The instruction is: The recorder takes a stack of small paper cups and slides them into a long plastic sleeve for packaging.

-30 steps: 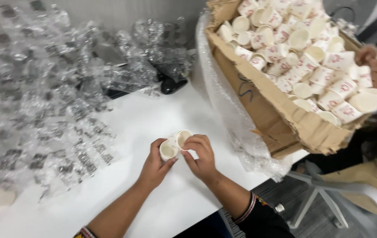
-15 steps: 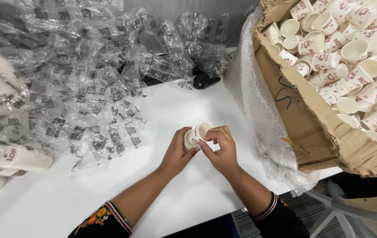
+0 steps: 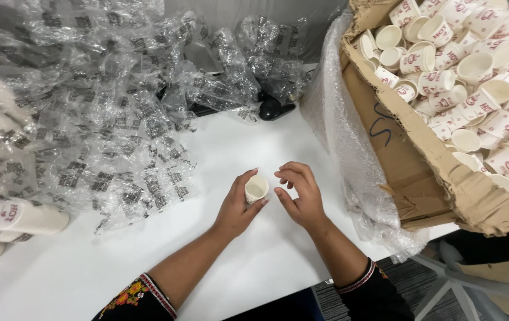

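small cup in left hand, right hand loose beside it

left hand (image 3: 239,205) grips a small cream paper cup (image 3: 256,189) w/ thumb under and fingers curled round its side, mouth tipped toward the camera so the pale inside shows. cup sits just above the white tabletop (image 3: 147,261), between the two hands, closer to the left one. right hand (image 3: 299,196) holds nothing: fingers half curled, loosely spread, thumb pointing at the cup, v. near it but can't tell if it touches. both forearms come up from the bottom edge, dark sleeves w/ embroidered cuffs.

right of the right hand, just beyond a crumpled sheet of clear bubble wrap (image 3: 349,148), stands a torn brown cardboard box (image 3: 409,166), tilted and packed w/ loose small paper cups w/ red print (image 3: 456,65), many lying on their sides, some mouth up.

left of and beyond the left hand lies a wide heap of crumpled clear plastic sleeves w/ black print (image 3: 88,113), covering most of that side of the table. far left of the left hand, near the edge, wrapped stacks of paper cups lying on their sides (image 3: 16,217). beyond the hands, at the edge of the plastic heap, a small black object (image 3: 275,110), kind unclear.
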